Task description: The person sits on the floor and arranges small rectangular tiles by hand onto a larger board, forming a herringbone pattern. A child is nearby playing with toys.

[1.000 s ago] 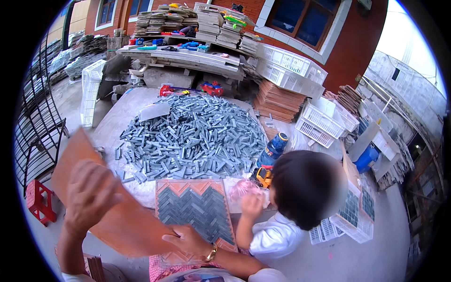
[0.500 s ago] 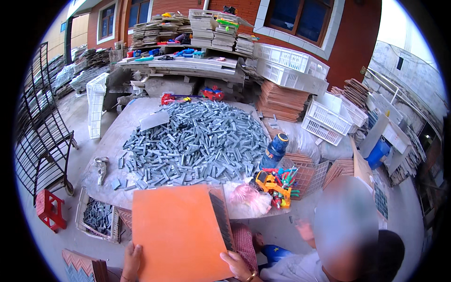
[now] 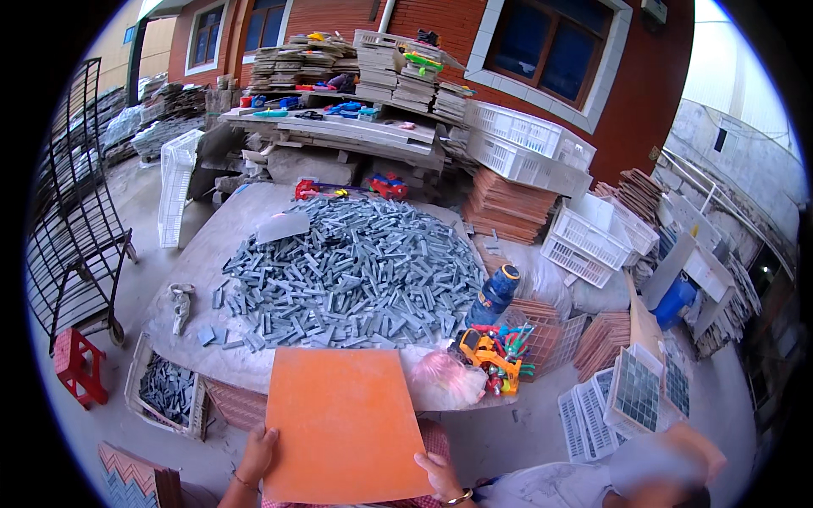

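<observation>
A flat, square orange board spans the space between my two hands, its far edge overlapping the near edge of the worktable. My left hand grips its left edge, thumb on top. On the right edge, near the lower corner, my right hand holds it the same way; a bracelet circles that wrist. Beyond the board lies a large heap of small grey tile strips. Whatever lies under the board is hidden.
Right of the heap are a blue bottle, a pink plastic bag and a yellow toy excavator. A crate of strips and a red stool stand left. Another person is close at lower right.
The orange board has shifted slightly right and down, and the dark strips at its right edge are now covered. The other person has moved lower and rightward, uncovering white crates.
</observation>
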The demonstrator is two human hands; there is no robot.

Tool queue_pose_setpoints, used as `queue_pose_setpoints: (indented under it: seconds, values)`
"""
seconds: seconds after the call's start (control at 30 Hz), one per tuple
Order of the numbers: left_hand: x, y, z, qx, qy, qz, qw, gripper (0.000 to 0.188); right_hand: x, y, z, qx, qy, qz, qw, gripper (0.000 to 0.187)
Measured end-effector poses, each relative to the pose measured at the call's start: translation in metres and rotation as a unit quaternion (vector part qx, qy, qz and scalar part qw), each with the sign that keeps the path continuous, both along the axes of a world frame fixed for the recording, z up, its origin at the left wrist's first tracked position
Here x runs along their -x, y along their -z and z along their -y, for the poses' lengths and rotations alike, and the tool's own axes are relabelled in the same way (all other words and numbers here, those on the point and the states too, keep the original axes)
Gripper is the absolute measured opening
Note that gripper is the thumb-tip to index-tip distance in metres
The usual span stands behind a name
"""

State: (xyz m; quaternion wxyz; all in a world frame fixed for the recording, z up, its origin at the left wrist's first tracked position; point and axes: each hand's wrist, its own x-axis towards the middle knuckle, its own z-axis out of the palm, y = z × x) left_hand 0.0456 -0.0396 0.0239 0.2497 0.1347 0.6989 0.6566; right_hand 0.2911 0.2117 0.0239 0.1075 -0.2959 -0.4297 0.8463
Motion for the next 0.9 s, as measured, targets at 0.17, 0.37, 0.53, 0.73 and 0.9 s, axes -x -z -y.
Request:
queue_pose_setpoints:
  seconds: [0.17,0.37,0.53,0.73,0.9]
  values:
    - [0.001,0.003,-0.006,-0.032,-0.028,0.072,0.997,0.02,0.005,-0.001,-0.003,0.006,0.005,0.037,0.999,0.031]
    - [-0.006,0.02,-0.001,0.001,-0.113,0.027,0.993,0.027,0.007,0.009,0.004,-0.325,0.064,0.055,0.942,0.042]
    - [-0.01,0.041,0.0,-0.056,-0.165,-0.05,0.983,0.039,0.006,0.016,0.0,-0.544,0.026,0.081,0.835,0.056]
    - [-0.012,0.05,-0.004,-0.052,-0.123,-0.061,0.989,0.04,0.003,0.043,0.003,-0.518,0.044,0.082,0.851,0.056]
    - [-0.013,0.078,-0.002,-0.034,-0.136,-0.109,0.984,0.039,0.001,0.072,-0.001,-0.427,0.045,0.079,0.9,0.055]
